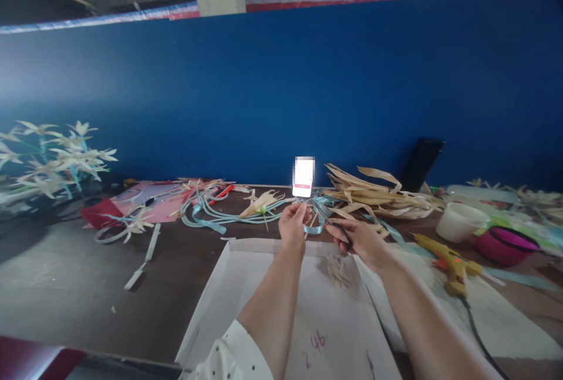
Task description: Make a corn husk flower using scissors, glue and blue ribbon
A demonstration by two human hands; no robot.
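My right hand is wrapped round the dark handles of a pair of scissors, whose blades point up and left toward my other hand. My left hand is closed in a pinch just left of the blades. A light blue ribbon loops down beside those fingers and seems to be held in them, though its pinched end is too small to see clearly. Both hands are over the far edge of a white shallow box lid. Small pale scraps lie in the lid below my right hand.
A lit phone stands upright behind my hands. Dried husk strips lie to its right, blue-wrapped stems to its left. A yellow glue gun, white cup and pink bowl sit right. Husk flowers stand far left.
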